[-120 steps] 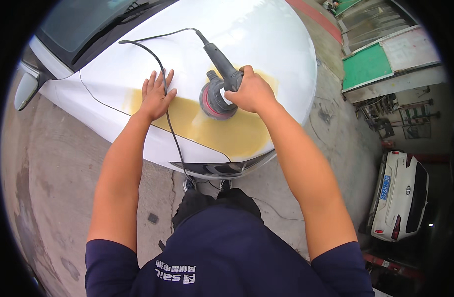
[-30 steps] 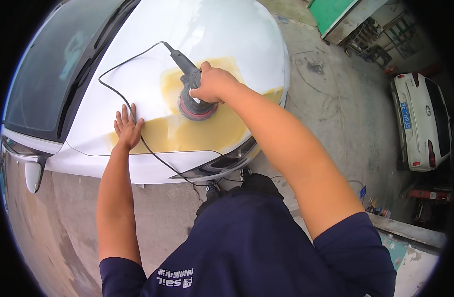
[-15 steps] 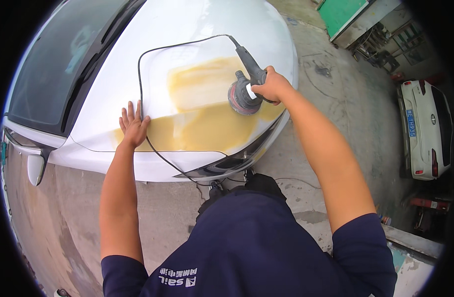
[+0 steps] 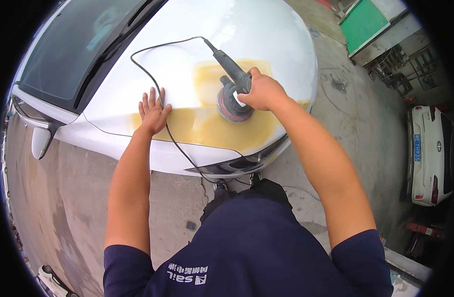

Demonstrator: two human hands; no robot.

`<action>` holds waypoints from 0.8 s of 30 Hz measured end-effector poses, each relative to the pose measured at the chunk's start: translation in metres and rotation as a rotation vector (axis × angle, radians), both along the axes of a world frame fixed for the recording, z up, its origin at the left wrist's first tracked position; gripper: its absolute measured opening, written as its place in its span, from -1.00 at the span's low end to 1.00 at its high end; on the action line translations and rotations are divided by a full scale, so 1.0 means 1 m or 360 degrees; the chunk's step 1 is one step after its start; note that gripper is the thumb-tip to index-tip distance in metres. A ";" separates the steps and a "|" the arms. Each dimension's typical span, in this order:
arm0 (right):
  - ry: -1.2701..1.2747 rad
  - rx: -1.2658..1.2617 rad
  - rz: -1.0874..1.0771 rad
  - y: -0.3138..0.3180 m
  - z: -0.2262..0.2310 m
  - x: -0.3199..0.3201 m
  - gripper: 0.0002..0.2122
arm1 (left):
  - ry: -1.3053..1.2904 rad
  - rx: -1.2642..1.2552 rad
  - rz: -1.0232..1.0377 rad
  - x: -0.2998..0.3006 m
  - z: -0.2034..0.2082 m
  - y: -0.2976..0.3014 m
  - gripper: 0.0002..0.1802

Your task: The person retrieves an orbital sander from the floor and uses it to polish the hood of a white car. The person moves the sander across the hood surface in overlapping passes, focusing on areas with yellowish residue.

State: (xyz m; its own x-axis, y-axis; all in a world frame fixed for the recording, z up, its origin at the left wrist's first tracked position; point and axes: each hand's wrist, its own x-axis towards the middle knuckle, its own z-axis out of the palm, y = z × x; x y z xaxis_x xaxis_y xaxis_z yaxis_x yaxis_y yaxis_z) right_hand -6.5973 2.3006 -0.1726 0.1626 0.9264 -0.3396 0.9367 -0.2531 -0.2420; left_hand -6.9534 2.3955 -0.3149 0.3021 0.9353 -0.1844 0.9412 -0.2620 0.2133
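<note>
My right hand [image 4: 263, 90] is wrapped round the head of a dark electric sander [image 4: 233, 101], whose round pad rests on the car hood [image 4: 177, 29]. Beneath and around the pad lies a patch of yellow-tan filler [image 4: 202, 126] along the hood's near side. A paler, yellow-edged area [image 4: 207, 81] sits just beyond it. My left hand [image 4: 154, 115] lies flat on the white paint and the filler's left end, fingers spread. The sander's black cord [image 4: 140, 63] loops left from the handle, passes by my left hand and drops over the hood's near edge.
A windshield [image 4: 71, 49] and a side mirror [image 4: 41, 141] are at the left. The headlight [image 4: 242, 162] sits by my shoes. Beyond the concrete floor [image 4: 336, 133], another white car [image 4: 429, 156] is parked at right, below a green panel [image 4: 363, 27]. Cord trails on the floor.
The sander and my right hand have moved left across the filler toward my left hand, which stays flat on the hood. The whole view has also shifted somewhat.
</note>
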 end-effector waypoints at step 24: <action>-0.0020 -0.0009 -0.0179 -0.020 -0.016 0.052 -0.20 | 0.0081 0.0003 0.0041 0.004 0.003 -0.002 -0.20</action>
